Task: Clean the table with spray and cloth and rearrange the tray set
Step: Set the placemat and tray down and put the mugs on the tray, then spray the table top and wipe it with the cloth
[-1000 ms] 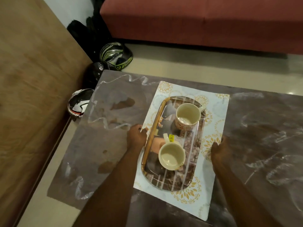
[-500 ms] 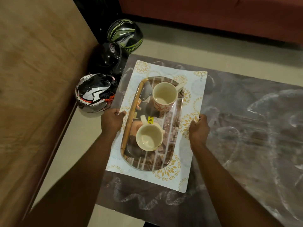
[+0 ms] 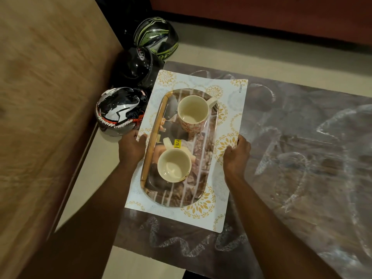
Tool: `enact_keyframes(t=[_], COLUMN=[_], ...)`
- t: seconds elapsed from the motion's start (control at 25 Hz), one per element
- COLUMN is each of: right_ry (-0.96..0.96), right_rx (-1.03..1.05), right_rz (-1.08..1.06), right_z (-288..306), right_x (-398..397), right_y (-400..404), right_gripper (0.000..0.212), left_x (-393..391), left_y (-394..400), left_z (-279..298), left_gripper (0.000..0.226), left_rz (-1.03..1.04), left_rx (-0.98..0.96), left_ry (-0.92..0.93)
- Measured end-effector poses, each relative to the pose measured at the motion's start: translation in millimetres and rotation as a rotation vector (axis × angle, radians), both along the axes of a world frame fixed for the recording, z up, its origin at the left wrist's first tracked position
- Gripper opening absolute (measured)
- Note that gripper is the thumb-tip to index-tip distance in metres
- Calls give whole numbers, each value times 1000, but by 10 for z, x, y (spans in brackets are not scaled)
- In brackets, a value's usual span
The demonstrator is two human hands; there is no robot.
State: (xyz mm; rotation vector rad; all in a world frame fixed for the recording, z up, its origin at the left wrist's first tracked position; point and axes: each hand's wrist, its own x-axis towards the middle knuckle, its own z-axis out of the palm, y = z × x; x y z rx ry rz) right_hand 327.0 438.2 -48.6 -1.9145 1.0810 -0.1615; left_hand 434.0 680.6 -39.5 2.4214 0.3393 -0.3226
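**Tray set carried toward the left end of the worktop**

Compared with a second ago, the placemat (image 3: pixel 234 109) with its load has gone from the middle of the worktop (image 3: pixel 302 158) to its left end, and now overhangs that edge, its left rim over the floor beside the helmets. That reads as the set being taken out of the way so the streaked surface can be wiped; the rearranging is not yet done.

At far left, three helmets (image 3: pixel 118 111) sit on the floor against a wooden panel. Next comes the left hand (image 3: pixel 130 148): its fingers are curled round the placemat's left edge, thumb on top, just beside the tray's wooden rim.

The tray (image 3: pixel 155 121) lies lengthwise on the placemat and carries two cups, a patterned cup (image 3: pixel 192 115) at the far end and a plain cup (image 3: pixel 174 165) nearer, a yellow price sticker showing between them.

The right hand (image 3: pixel 237 154) grips the placemat's right edge in the same way, fingers tucked beneath. Right of it, the worktop shows pale smears across its dark surface. Neither spray nor cloth is in view.
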Motion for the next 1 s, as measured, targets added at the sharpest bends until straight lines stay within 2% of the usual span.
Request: enact_keyframes(t=[0.12,0.28,0.44,0.6,0.76,0.88,1.0], right_ry=[-126,-333,-459,-468,-442,-397,-311], right_rx=[-5,59,54,12,-50,-115,-210], right_rz=[33,80,117,76,98,107,100], right_z=[20,238,584,706,815,898,981], right_x=[-91,-199,-474,-1043,-1765,-2419,-3064], right_y=[3,-171,-619,-1594,-2587,-3487,-4348], right_gripper=[53,48,45,48,52,54,48], left_x=[-8,-63,-442,-1130,-1811,-2402,-2949], left_y=[-48,-511,-1522,-2739,-3854,-4898,-5897], left_z=[80,440,792,965,1014,1042,1102], left_gripper=[38,43,42,49,54,56,55], left_rz=[-50,-41,-288,-579,-707,-787,-808], left_rx=[41,-18,-58,-44,-20,-73,-161], left_ry=[-58,-239,-379,-441,-408,-415,-384])
